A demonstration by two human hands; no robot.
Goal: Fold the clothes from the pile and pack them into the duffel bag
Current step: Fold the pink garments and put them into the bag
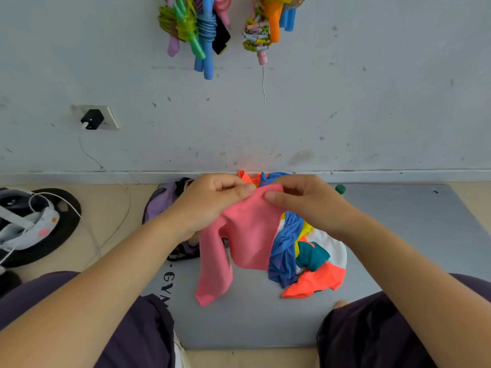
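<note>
both hands (259, 200) pinching pink garment (247, 235) — lifted, hanging

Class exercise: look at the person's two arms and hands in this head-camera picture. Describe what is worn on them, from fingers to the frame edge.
Both arms are bare: no sleeves, gloves, watch, bracelets or rings show on the left hand or the right hand. The forearms enter from the bottom corners, uncovered to the frame edge. The only clothing visible is dark purple fabric over the legs below the arms.
</note>
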